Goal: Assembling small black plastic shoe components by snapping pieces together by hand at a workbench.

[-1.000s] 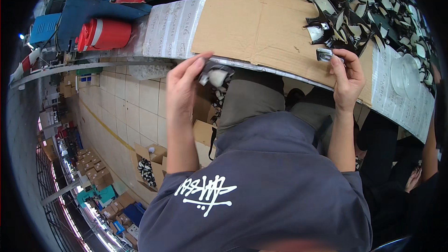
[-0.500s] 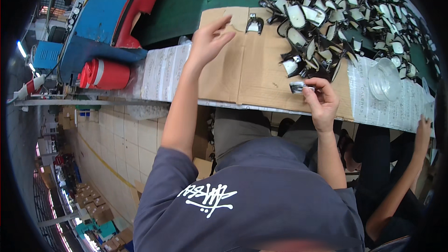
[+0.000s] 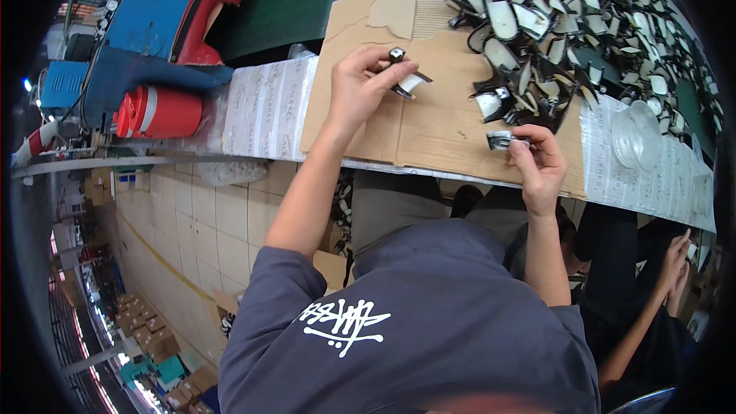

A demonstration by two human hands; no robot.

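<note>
My left hand [image 3: 360,84] is closed on a black shoe heel [image 3: 410,84] with a whitish face, held over the cardboard sheet [image 3: 437,123]. Thumb and fingers grip it, and part of it is hidden behind them. Farther right, near the front of the sheet, my right hand [image 3: 540,161] pinches a small glossy black-and-silver piece [image 3: 502,140]; its exact kind does not show. Just beyond this hand begins a large heap of similar heels [image 3: 502,19], black with pale faces, jumbled together.
A clear plastic bowl [image 3: 636,134] stands right of the sheet on the wrapped table edge. At left are a red container [image 3: 176,111] and a blue machine [image 3: 138,38] with a red part. Another person's hands [image 3: 675,264] show at far right, beside the table edge.
My left hand, open before, has closed on the heel that stood on the cardboard. The heel is now nearer me. My right hand still holds its piece and has barely moved.
</note>
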